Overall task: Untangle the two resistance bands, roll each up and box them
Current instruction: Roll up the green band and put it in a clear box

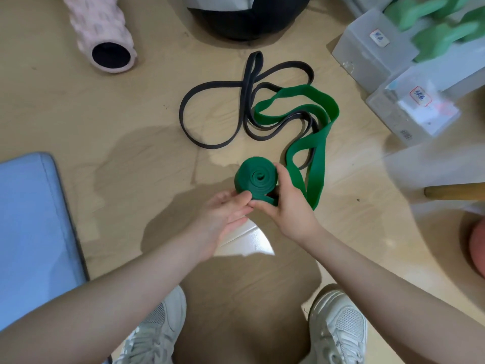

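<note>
- The green band [309, 143] is partly rolled: a tight coil [256, 181] sits between both hands just above the wooden floor [105, 122]; its spiral face is turned up toward the camera, so the roll's axis runs roughly vertical
- The right hand [286, 206] grasps the coil from its right side, fingers wrapped over the rim and thumb underneath near the loose tail; the left hand [223, 214] is mostly unclenched, palm up, its fingertips touching the coil's lower left edge to steady it
- The unrolled length of the green band trails away from the coil up and to the right, lying flat in a long loop whose long axis runs away from the person
- The black band [210, 111] lies in loose loops farther out; it crosses the green one in the middle, so I judge they are not yet fully separated
- The green band looks wide, soft and light, likely grippy rubber; it should spring open if released, so pinching across the coil's rim seems the safest hold
- Clear plastic boxes [372, 46] stand at upper right, well apart from the coil
</note>
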A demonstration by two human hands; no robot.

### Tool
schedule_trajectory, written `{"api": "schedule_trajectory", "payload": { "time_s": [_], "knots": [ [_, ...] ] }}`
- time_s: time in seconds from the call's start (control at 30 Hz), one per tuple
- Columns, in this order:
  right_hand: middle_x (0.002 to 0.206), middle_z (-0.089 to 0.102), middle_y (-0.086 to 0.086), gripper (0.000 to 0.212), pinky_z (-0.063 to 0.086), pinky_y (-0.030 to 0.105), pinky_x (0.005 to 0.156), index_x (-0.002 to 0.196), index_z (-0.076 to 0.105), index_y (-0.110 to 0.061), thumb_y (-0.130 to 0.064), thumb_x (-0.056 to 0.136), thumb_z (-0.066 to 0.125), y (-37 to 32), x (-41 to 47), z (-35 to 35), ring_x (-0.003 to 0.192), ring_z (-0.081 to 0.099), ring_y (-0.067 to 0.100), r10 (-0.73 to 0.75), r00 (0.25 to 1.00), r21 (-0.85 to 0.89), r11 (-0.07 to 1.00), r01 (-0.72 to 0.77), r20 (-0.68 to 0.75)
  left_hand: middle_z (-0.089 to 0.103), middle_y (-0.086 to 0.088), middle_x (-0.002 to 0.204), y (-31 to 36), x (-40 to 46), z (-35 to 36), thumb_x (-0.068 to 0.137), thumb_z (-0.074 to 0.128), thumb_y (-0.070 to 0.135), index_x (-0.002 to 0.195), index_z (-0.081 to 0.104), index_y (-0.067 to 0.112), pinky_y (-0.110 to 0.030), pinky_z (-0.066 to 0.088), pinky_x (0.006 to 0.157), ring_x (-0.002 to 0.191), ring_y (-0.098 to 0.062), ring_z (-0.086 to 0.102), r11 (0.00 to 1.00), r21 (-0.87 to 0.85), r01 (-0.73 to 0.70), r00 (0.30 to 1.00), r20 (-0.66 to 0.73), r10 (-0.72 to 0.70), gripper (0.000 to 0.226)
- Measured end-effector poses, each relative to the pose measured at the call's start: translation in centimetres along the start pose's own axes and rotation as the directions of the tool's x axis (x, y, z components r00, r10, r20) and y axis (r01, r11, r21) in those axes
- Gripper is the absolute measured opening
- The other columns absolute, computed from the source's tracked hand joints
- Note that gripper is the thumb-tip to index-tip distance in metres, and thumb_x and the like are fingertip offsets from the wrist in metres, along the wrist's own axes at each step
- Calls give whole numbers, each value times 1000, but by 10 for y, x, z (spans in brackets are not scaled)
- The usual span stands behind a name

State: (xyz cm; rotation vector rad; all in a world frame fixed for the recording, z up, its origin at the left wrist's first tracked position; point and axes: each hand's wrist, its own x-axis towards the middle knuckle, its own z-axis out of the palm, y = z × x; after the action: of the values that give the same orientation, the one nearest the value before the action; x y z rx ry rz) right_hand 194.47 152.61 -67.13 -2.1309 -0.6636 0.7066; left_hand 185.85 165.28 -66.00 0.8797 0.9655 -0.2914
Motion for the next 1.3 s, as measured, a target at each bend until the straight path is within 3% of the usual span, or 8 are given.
{"api": "schedule_trajectory", "payload": {
  "time_s": [0.3, 0.43, 0.57, 0.67, 0.9, 1.1, 1.2, 1.3],
  "knots": [
    [100, 66, 10, 81, 53, 47, 68, 139, 20, -10, -37, 80, 68, -4, -3, 20, 83, 66, 30, 24, 999, -67, 997, -26, -27, 71, -1, 89, -7, 8, 9, 81, 68, 10, 91, 61, 13, -22, 52, 82, 81, -9, 68, 990, -79, -113, 984, -149, 100, 12],
    [95, 68, 9, 97, 53, 42, 72, 147, 9, -13, -42, 78, 69, 17, 9, 7, 82, 65, 27, 70, 979, -301, 954, -9, 193, 70, -8, 98, 6, 15, -8, 77, 71, 9, 92, 62, 11, -26, 54, 81, 90, -19, 68, 990, -4, -140, 974, -178, 137, 18],
    [101, 64, 3, 42, 40, 33, 85, 122, 52, -19, -40, 86, 60, 46, 19, -17, 100, 56, 24, 48, 912, -523, 831, 190, 407, 68, -10, 102, 15, 20, -22, 77, 71, 8, 93, 63, 10, -23, 57, 76, 90, -21, 66, 989, 73, -132, 970, -195, 144, 18],
    [105, 61, -1, 31, 29, 31, 99, 120, 54, -23, -35, 92, 50, 63, 17, -25, 106, 50, 19, 33, 882, -601, 744, 292, 470, 67, -10, 98, 14, 22, -26, 76, 71, 7, 102, 62, 6, -19, 57, 70, 84, -18, 64, 970, 194, -146, 972, -155, 177, 27],
    [88, 61, 13, 23, 38, 34, 60, 114, 44, -11, -25, 99, 33, 38, -25, 2, 75, 54, 28, 78, 835, -630, 696, 345, 544, 68, -2, 82, 23, 30, -34, 78, 69, 4, 92, 64, 11, -20, 53, 69, 75, -13, 65, 963, 230, -143, 972, -151, 181, 16],
    [120, 58, 17, 55, 45, 36, 81, 141, 29, -14, -34, 94, 48, 35, -42, 29, 107, 56, 33, 261, 709, -610, 736, 294, 656, 67, -6, 95, 10, 29, -48, 73, 73, 10, 106, 62, 7, -29, 51, 84, 90, -20, 64, 947, 316, -48, 992, -94, 81, 34],
    [151, 30, 9, 81, 32, 35, 106, 149, 15, -17, -50, 86, 56, 36, -29, 16, 135, 32, 26, 277, 738, -599, 772, 210, 615, 68, -7, 96, 14, 25, -53, 78, 70, 8, 97, 63, 11, -31, 51, 88, 93, -21, 64, 967, 248, -59, 992, -94, 85, 21],
    [152, 27, 0, 92, 24, 24, 108, 149, 14, -21, -54, 79, 63, 5, -11, 0, 139, 25, 16, 196, 779, -364, 930, 44, 596, 69, -7, 91, 19, 21, -53, 80, 66, 4, 92, 62, 11, -30, 51, 86, 86, -19, 66, 985, 145, -90, 991, -87, 103, 14]
  ]
}}
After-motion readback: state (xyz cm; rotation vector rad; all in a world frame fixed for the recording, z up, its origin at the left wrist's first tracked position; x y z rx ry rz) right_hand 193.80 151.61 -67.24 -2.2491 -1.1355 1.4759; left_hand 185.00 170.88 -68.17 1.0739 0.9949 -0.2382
